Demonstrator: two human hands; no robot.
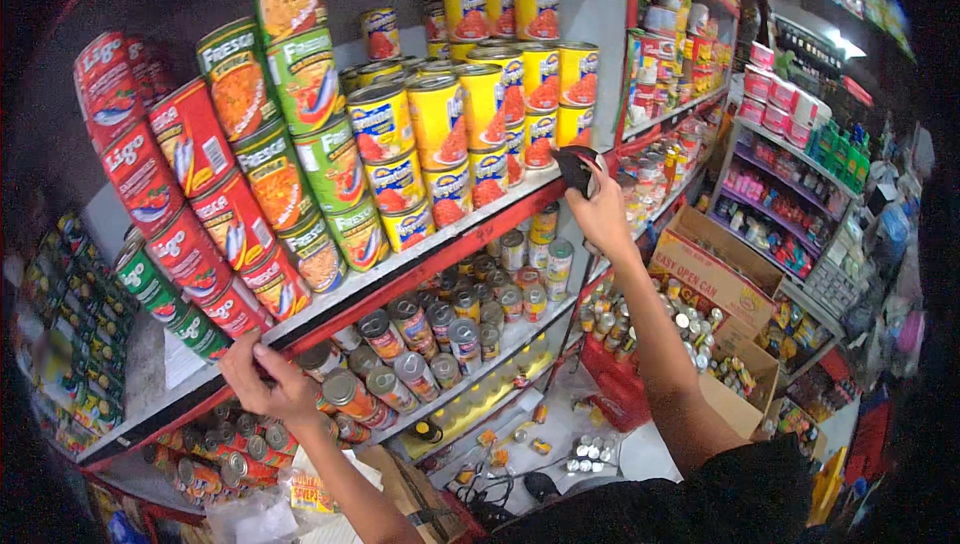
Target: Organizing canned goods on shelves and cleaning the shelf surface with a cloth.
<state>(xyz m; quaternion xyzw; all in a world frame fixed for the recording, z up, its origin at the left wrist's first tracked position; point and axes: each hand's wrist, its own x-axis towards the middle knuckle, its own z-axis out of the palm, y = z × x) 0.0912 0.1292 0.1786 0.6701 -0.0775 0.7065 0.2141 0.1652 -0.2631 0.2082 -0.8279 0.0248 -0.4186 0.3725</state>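
Note:
My left hand (268,386) rests against the front edge of the upper shelf (450,240), below stacked red Ligo sardine cans (142,176) and a green Ligo can (196,332). Its thumb is apart from the fingers, and I see nothing held in it. My right hand (604,210) grips a dark object (577,169) at the shelf's right end; its exact kind is unclear. Just left of that object stand stacked yellow Argentina cans (487,176). Between the hands are columns of red Fresca cans (234,225), Fresca tuna cans (274,172) and green Fresca sardine cans (330,146).
A lower shelf (517,345) holds many cans. Open cardboard boxes (712,274) with cans stand at the right, near a red container (611,386). Cables (487,488) and wrapped cans (592,454) lie low in front. Dark green packs (75,326) line the far left.

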